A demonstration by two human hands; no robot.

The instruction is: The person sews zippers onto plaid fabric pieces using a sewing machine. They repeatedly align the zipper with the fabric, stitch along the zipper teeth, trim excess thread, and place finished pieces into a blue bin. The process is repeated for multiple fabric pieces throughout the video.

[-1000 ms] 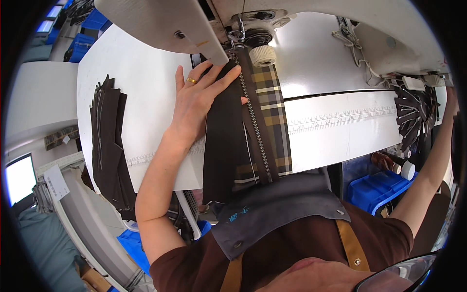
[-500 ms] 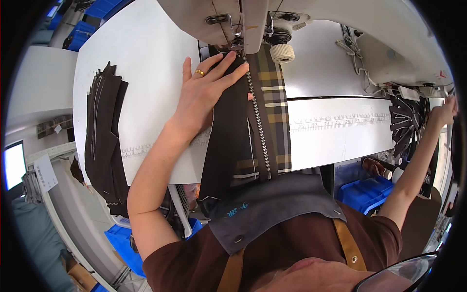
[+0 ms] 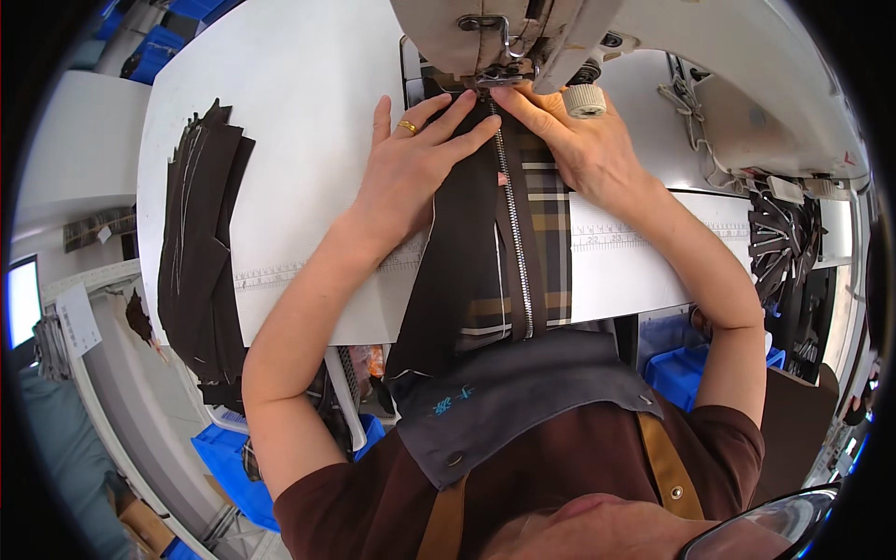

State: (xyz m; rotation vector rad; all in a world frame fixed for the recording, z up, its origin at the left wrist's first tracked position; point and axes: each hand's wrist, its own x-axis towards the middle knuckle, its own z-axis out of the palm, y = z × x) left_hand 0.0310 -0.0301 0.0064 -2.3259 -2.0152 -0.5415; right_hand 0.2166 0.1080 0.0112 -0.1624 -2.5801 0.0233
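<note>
Under the sewing machine head (image 3: 523,51) lies a dark brown fabric strip (image 3: 448,252) with a metal zipper (image 3: 512,215) running down it. Plaid cloth (image 3: 551,219) in yellow, black and white shows beneath and to the right. My left hand (image 3: 415,159), wearing a gold ring, rests with fingers spread on the dark strip, left of the zipper. My right hand (image 3: 588,145) lies at the zipper's right side, one finger stretched toward the presser foot (image 3: 505,80); its other fingers are partly hidden behind the machine's white knob (image 3: 584,100).
A stack of dark fabric pieces (image 3: 201,252) lies on the white table (image 3: 308,187) at left. A printed ruler (image 3: 644,233) crosses the table. At the right hangs a bundle of dark strips (image 3: 782,238). Blue bins (image 3: 672,369) sit below the table edge.
My right hand has come from the machine's far right end to the cloth beside the presser foot. My left hand stays on the dark strip. The whole view has shifted slightly.
</note>
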